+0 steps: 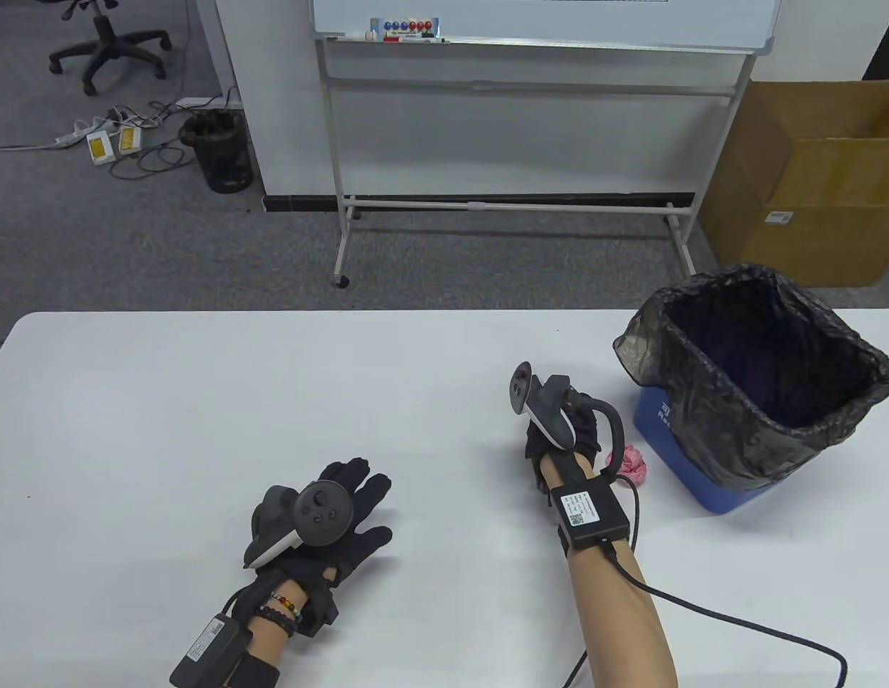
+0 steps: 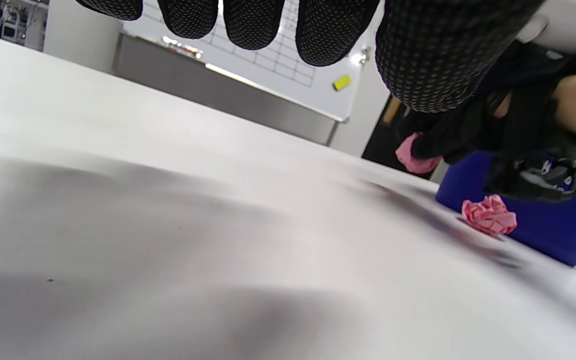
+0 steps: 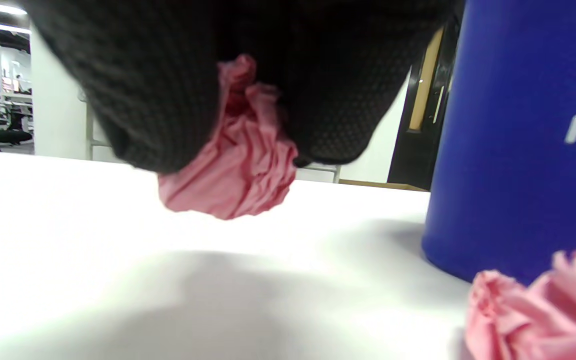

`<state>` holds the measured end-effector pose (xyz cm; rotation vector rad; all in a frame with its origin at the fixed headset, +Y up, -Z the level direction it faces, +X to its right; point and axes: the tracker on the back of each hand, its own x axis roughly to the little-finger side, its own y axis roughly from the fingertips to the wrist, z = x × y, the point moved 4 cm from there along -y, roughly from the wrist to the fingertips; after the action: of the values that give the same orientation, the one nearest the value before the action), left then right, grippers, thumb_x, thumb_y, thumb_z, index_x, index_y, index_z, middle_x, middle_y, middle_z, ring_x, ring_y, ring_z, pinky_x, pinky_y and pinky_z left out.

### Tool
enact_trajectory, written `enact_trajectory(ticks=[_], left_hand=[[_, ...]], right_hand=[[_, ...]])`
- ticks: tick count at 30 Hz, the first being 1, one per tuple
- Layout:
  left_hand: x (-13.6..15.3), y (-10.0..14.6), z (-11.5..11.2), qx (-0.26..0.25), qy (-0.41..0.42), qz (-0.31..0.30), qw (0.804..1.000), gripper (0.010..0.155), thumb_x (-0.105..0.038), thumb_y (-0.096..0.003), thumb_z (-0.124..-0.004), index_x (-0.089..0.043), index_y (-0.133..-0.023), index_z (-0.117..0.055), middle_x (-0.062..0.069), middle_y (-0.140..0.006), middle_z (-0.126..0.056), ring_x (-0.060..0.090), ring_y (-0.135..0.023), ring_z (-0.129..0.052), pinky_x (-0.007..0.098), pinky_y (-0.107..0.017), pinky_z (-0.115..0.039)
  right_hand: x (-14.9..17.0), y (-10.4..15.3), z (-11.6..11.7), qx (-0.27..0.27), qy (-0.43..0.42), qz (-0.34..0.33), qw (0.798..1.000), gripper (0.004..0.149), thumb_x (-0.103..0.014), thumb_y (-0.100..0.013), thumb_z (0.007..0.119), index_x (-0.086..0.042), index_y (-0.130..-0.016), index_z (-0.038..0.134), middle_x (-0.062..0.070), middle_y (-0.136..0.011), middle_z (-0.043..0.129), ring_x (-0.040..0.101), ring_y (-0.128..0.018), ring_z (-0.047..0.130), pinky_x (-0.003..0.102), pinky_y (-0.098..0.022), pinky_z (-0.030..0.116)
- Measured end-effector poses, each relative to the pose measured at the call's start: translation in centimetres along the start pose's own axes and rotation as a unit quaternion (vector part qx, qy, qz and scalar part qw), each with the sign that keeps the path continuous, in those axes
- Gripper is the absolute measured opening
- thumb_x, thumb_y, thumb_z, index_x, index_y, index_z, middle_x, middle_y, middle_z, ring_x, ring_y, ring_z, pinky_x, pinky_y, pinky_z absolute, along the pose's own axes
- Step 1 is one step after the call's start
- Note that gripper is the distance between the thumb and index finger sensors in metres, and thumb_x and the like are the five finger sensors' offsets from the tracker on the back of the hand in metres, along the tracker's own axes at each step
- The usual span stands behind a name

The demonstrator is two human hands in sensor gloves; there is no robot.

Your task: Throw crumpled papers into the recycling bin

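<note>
Your black-gloved left hand [image 1: 322, 516] rests flat on the white desk [image 1: 201, 401], grip released. Your right hand [image 1: 559, 437] pinches a crumpled pink paper ball [image 3: 233, 170]. Another pink ball [image 1: 629, 462] lies at three o'clock, touching the black-lined blue recycling bin [image 1: 745, 387]; a low toss could strike the bin's wall.
</note>
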<state>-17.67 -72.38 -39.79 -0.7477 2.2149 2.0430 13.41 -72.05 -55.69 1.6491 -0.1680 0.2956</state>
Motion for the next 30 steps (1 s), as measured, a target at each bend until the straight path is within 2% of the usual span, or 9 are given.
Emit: enact_trajectory(ticks=[10, 17, 21, 24, 26, 28, 30], left_hand=[[-0.2, 0.1, 0.1, -0.005, 0.001, -0.008, 1.0, 0.074, -0.052, -0.0457, -0.08, -0.026, -0.11, -0.054, 0.014, -0.123, -0.04, 0.047, -0.112, -0.041, 0.068, -0.075, -0.045], [-0.5, 0.1, 0.0, -0.005, 0.003, -0.014, 1.0, 0.074, -0.052, -0.0457, -0.08, -0.026, -0.11, -0.054, 0.014, -0.123, -0.04, 0.046, -0.112, -0.042, 0.067, -0.076, -0.046], [-0.6, 0.1, -0.1, -0.004, 0.001, -0.016, 1.0, 0.074, -0.052, -0.0457, -0.08, -0.026, -0.11, -0.054, 0.014, -0.123, -0.041, 0.046, -0.112, -0.042, 0.067, -0.075, -0.045], [-0.7, 0.1, -0.1, -0.003, 0.001, -0.017, 1.0, 0.074, -0.052, -0.0458, -0.08, -0.026, -0.11, -0.054, 0.014, -0.123, -0.04, 0.047, -0.112, -0.041, 0.068, -0.075, -0.045], [-0.7, 0.1, -0.1, -0.003, 0.0, -0.017, 1.0, 0.074, -0.052, -0.0458, -0.08, -0.026, -0.11, -0.054, 0.014, -0.123, -0.041, 0.047, -0.112, -0.041, 0.067, -0.075, -0.045], [-0.8, 0.1, -0.1, -0.003, 0.001, -0.018, 1.0, 0.074, -0.052, -0.0458, -0.08, -0.026, -0.11, -0.053, 0.014, -0.123, -0.04, 0.047, -0.112, -0.041, 0.067, -0.075, -0.045], [-0.7, 0.1, -0.1, -0.002, 0.001, -0.017, 1.0, 0.074, -0.052, -0.0458, -0.08, -0.026, -0.11, -0.053, 0.014, -0.123, -0.04, 0.046, -0.112, -0.041, 0.067, -0.075, -0.045]], right_hand=[[1.1, 3.2, -4.4, -0.055, -0.073, -0.026, 0.995, 0.063, -0.036, -0.032, 0.095, -0.026, -0.092, 0.08, 0.002, -0.092, 0.089, 0.025, -0.079, 0.099, 0.026, -0.053, 0.092], [1.9, 4.7, -5.5, -0.116, -0.077, -0.034, 0.99, 0.063, -0.036, -0.033, 0.095, -0.024, -0.093, 0.08, 0.003, -0.092, 0.089, 0.026, -0.079, 0.099, 0.027, -0.053, 0.092], [2.3, 5.3, -5.6, -0.173, -0.081, -0.042, 0.981, 0.063, -0.036, -0.034, 0.095, -0.024, -0.093, 0.08, 0.004, -0.093, 0.089, 0.027, -0.079, 0.099, 0.028, -0.053, 0.092], [2.8, 5.4, -6.2, -0.189, -0.105, -0.041, 0.976, 0.063, -0.036, -0.033, 0.095, -0.024, -0.093, 0.08, 0.004, -0.093, 0.089, 0.027, -0.079, 0.099, 0.028, -0.053, 0.092], [3.5, 5.3, -7.3, -0.178, -0.138, -0.035, 0.974, 0.063, -0.036, -0.033, 0.095, -0.024, -0.093, 0.08, 0.004, -0.092, 0.089, 0.027, -0.078, 0.1, 0.028, -0.053, 0.092], [4.5, 5.0, -9.1, -0.127, -0.174, -0.024, 0.976, 0.063, -0.036, -0.032, 0.096, -0.025, -0.092, 0.081, 0.002, -0.091, 0.09, 0.027, -0.077, 0.1, 0.027, -0.052, 0.093], [6.3, 4.7, -12.1, -0.028, -0.236, -0.023, 0.971, 0.063, -0.037, -0.031, 0.096, -0.025, -0.091, 0.082, 0.002, -0.09, 0.091, 0.025, -0.077, 0.101, 0.027, -0.051, 0.093]])
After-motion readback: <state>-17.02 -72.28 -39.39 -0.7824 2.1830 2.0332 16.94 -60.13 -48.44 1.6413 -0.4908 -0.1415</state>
